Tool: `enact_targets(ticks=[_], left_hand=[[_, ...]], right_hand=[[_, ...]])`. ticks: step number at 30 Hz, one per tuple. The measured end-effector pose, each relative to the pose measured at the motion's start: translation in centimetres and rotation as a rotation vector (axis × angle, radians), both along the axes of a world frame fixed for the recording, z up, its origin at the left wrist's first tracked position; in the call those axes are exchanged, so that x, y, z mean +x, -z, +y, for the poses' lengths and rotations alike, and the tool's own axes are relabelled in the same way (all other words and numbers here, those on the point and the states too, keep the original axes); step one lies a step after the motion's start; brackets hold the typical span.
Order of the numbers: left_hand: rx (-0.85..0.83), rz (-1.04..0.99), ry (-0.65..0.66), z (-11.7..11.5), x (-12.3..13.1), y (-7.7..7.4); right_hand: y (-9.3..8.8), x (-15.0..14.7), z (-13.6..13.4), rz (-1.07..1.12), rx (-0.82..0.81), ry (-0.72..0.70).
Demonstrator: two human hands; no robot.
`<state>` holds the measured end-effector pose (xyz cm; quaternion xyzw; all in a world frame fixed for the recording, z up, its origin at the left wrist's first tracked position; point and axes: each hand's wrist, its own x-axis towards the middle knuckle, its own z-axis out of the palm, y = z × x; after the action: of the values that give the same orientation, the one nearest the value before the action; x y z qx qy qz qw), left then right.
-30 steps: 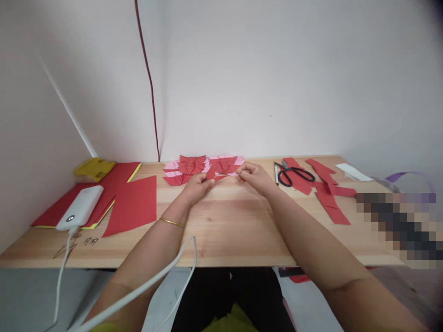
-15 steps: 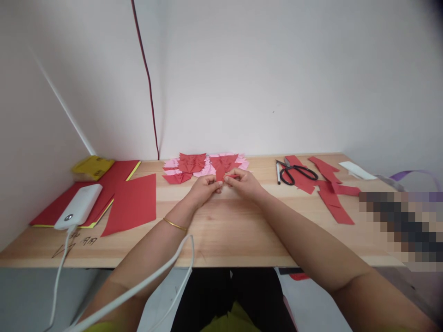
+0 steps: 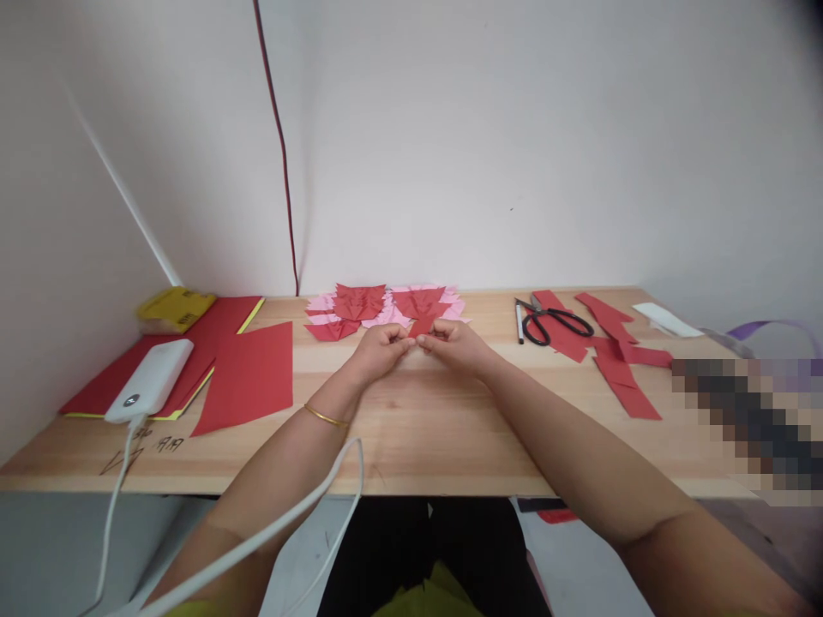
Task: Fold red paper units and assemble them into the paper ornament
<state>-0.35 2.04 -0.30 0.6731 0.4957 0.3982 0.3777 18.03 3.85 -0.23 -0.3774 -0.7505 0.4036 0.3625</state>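
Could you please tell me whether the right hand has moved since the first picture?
Yes: the right hand has moved left, farther from the scissors.

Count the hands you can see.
2: the left hand and the right hand, both pinching the small red paper between them. The pixelated patch at right may hide others.

White power bank: well left of the left hand, nearer the body; white cable at its near end. Yellow packet: also left, farther off. Dark red cord: down wall, beyond left hand. Right of the right hand: pen, black-handled scissors; purple strap, farthest.
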Motion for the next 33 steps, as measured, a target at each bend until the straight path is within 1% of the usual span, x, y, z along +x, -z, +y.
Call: enact_targets(ticks=[3, 8, 10, 13, 15, 18, 23, 26, 29, 31, 33], left_hand=[[0.004, 0.001, 0.026, -0.11, -0.07, -0.28], [-0.101, -0.231, 0.089, -0.03, 0.25, 0.00], [-0.129, -0.311, 0.083, 0.03, 0.47, 0.22], [-0.134, -0.372, 0.049, 0.14, 0.67, 0.51], [-0.120, -0.374, 0.042, 0.18, 0.66, 0.63], [-0.091, -0.304, 0.039, 0.18, 0.49, 0.70], [-0.090, -0.205, 0.012, -0.01, 0.42, 0.52], [-0.084, -0.189, -0.003, -0.14, 0.58, 0.28], [-0.083, -0.166, -0.006, -0.13, 0.63, 0.21], [-0.090, -0.162, 0.002, -0.04, 0.51, 0.28], [-0.123, -0.196, 0.037, 0.06, 0.27, 0.34]], right_hand=[[0.06, -0.11, -0.04, 0.050, -0.016, -0.033], [0.43, 0.02, 0.31, 0.083, -0.050, 0.057], [0.57, 0.04, 0.46, 0.134, -0.078, 0.068], [0.54, -0.05, 0.50, 0.192, -0.134, 0.040], [0.41, -0.12, 0.41, 0.217, -0.158, 0.018], [0.25, -0.13, 0.22, 0.257, -0.142, -0.030], [0.15, -0.04, -0.04, 0.213, -0.120, -0.073], [0.12, -0.09, -0.08, 0.205, -0.125, -0.087], [0.20, -0.17, 0.00, 0.249, -0.129, -0.111], [0.29, -0.18, 0.10, 0.274, -0.141, -0.134], [0.35, -0.10, 0.19, 0.279, -0.151, -0.150]])
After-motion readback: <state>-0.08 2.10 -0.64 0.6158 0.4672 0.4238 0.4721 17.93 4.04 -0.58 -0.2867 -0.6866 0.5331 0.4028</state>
